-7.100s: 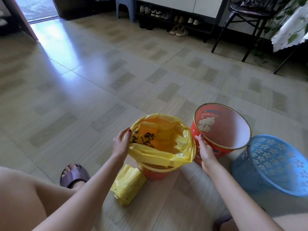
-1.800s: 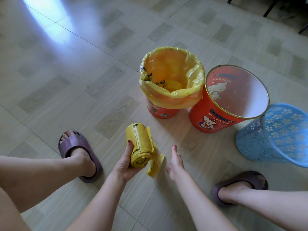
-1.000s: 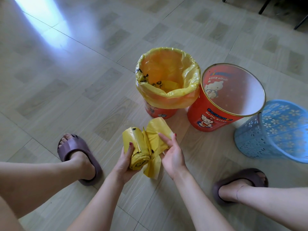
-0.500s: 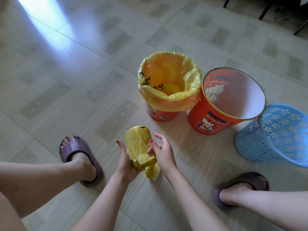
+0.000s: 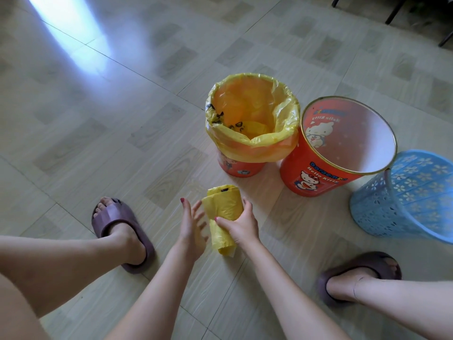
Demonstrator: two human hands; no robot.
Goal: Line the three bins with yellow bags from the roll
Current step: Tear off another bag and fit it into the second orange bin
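Roll of yellow bags (image 5: pixel 224 212) at six o'clock of the lined bin (image 5: pixel 252 123), gripped by right hand (image 5: pixel 241 225); left hand (image 5: pixel 190 225), fingers spread, holds nothing, seemingly ready to peel a bag.

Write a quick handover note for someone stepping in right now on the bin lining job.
Right hand grips the roll of yellow bags just above the floor; left hand is open beside it, fingers straight.
Done: small red bin is lined with a yellow bag.
Left: large red bin and blue basket, both bare. Tear off the next bag.
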